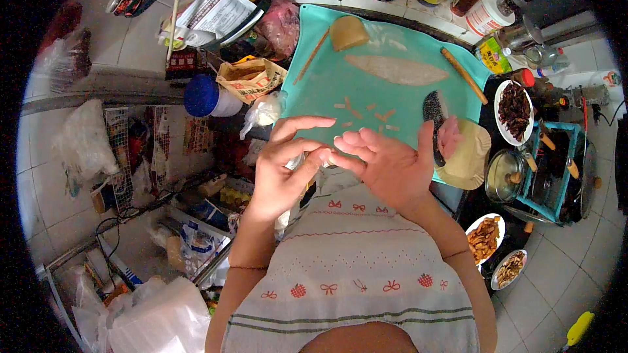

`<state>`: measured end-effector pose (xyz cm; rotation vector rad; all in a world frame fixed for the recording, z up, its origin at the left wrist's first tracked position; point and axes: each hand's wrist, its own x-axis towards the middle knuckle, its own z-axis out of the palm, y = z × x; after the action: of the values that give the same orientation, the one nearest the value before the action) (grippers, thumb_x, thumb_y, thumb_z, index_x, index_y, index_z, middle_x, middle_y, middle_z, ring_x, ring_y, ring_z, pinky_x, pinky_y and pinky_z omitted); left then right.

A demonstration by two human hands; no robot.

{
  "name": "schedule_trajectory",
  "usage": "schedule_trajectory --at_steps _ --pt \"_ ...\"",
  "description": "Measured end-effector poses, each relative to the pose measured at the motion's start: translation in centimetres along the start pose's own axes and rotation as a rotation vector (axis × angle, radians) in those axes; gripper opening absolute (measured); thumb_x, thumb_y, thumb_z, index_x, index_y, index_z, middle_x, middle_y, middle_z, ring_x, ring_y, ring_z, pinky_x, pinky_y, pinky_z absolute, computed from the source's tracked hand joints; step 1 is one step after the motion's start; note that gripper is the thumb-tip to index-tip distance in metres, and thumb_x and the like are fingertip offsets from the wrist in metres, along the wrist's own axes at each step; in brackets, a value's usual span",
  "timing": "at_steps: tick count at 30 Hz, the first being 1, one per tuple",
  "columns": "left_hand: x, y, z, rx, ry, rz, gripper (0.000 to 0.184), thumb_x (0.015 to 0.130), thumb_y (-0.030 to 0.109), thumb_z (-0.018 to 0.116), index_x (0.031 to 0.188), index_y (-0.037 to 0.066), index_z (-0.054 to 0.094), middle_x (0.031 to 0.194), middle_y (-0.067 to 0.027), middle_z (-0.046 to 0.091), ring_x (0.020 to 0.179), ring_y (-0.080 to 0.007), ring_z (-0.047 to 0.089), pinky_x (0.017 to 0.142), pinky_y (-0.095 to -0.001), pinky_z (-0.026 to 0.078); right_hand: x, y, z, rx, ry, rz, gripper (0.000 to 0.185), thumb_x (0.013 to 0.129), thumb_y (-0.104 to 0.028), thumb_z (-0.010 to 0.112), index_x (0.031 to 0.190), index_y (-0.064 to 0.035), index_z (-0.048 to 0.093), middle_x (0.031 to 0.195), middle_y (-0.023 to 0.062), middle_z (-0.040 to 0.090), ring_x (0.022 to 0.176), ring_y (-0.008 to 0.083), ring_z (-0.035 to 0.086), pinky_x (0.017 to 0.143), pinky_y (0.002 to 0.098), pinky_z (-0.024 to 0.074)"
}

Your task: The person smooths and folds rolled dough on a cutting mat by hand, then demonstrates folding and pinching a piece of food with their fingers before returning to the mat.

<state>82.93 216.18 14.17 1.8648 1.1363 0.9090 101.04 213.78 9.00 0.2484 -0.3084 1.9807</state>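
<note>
Strips (390, 114) on the mat (314, 91), partly hidden behind our parted right grip (402, 173); whether our left grip (282, 168) closes, we cannot tell.

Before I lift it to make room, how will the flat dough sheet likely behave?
The flat dough sheet looks long and thin, so it would probably droop and might tear if lifted by one end. Lying spread against the mat, it may cling a little, though the pale dusting nearby could ease that.

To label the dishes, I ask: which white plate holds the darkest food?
The upper plate, beside the mat; its food is dark brown, the lower two plates' paler.
</note>
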Motion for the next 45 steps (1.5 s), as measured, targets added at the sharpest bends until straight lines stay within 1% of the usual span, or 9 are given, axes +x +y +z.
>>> schedule_trajectory --at_steps 7,12,16,19,24,28,33,39,45 --pt "-0.3 -0.4 1.6 0.441 0.199 0.173 0.007 0.077 0.007 0.062 0.076 0.002 0.057 0.108 -0.0114 0.057 0.096 -0.0279 0.052 0.084 -0.0363 0.039 0.2 -0.2 0.1 -0.040 0.075 -0.003 0.088 0.086 -0.066 0.009 0.130 0.0039 0.039 0.136 0.0207 0.037 0.129 0.0318 0.031 0.108 0.0484 0.0176" --pt "-0.4 -1.5 0.3 0.327 0.316 0.072 0.010 0.075 0.001 0.064 0.081 -0.001 0.056 0.104 -0.0148 0.055 0.095 -0.0262 0.054 0.078 -0.0344 0.045 0.1 -0.1 0.4 -0.551 0.366 -0.022 0.036 0.085 -0.020 0.053 0.116 -0.0033 0.052 0.125 0.0158 0.047 0.117 0.0223 0.044 0.095 0.0352 0.0382" --pt "1.1 -1.3 0.7 0.221 0.629 -0.007 0.011 0.070 -0.006 0.067 0.078 0.000 0.062 0.104 -0.0132 0.054 0.088 -0.0212 0.057 0.071 -0.0279 0.050 -0.5 0.3 -1.0 -0.732 0.422 -0.033 0.036 0.072 0.005 0.066 0.105 -0.0078 0.057 0.113 0.0087 0.053 0.097 0.0120 0.052 0.079 0.0237 0.0449" --pt "-0.7 -3.7 -1.1 0.456 0.425 -0.015 0.021 0.072 -0.007 0.064 0.091 0.002 0.061 0.100 -0.0134 0.055 0.073 -0.0209 0.058 0.059 -0.0271 0.048 -1.4 -0.2 -2.2 -0.822 0.634 0.168 0.022 0.075 0.000 0.066 0.096 -0.0064 0.060 0.094 0.0033 0.057 0.077 0.0094 0.053 0.068 0.0213 0.0451" --pt "0.2 -4.3 -2.0 0.658 0.526 0.021 0.008 0.075 -0.003 0.064 0.080 0.001 0.059 0.074 -0.0090 0.056 0.060 -0.0234 0.054 0.056 -0.0322 0.045 -0.3 0.0 -3.6 -0.946 0.732 -0.180 0.010 0.077 -0.007 0.068 0.080 -0.0060 0.058 0.066 -0.0022 0.050 0.058 0.0079 0.047 0.057 0.0210 0.0412" --pt "-0.9 -4.6 -2.5 0.433 0.465 -0.231 0.013 0.073 -0.003 0.065 0.082 0.001 0.057 0.080 -0.0109 0.054 0.071 -0.0239 0.053 0.060 -0.0310 0.043 -1.1 -1.9 -3.7 -1.029 0.865 -0.019 0.009 0.078 0.000 0.062 0.078 -0.0030 0.053 0.072 0.0001 0.048 0.060 0.0087 0.045 0.060 0.0241 0.0401" --pt "0.2 -4.1 -3.0 0.513 0.603 -0.078 0.018 0.067 -0.007 0.064 0.069 0.002 0.049 0.075 -0.0092 0.052 0.072 -0.0223 0.051 0.071 -0.0307 0.043 -2.0 -3.1 -6.0 -1.383 0.732 -0.270 0.012 0.073 0.002 0.061 0.081 -0.0059 0.056 0.079 0.0024 0.055 0.073 0.0121 0.053 0.064 0.0236 0.0421" --pt "1.5 -3.0 -1.3 0.641 0.439 0.038 0.036 0.063 -0.014 0.058 0.093 0.006 0.065 0.084 -0.0073 0.059 0.077 -0.0231 0.054 0.076 -0.0298 0.044 -0.8 -3.9 -4.6 -1.994 0.790 -0.429 0.017 0.068 0.007 0.057 0.081 -0.0047 0.059 0.080 0.0058 0.058 0.076 0.0141 0.057 0.066 0.0245 0.0441" --pt "-1.4 -6.1 -1.1 0.209 0.426 -0.132 0.011 0.078 -0.006 0.057 0.084 0.002 0.063 0.066 0.0003 0.058 0.058 -0.0073 0.047 0.051 -0.0204 0.036 -3.1 -5.4 -4.2 -1.440 1.132 0.245 0.024 0.070 0.003 0.061 0.093 -0.0042 0.057 0.103 0.0138 0.056 0.093 0.0236 0.055 0.076 0.0312 0.0448"
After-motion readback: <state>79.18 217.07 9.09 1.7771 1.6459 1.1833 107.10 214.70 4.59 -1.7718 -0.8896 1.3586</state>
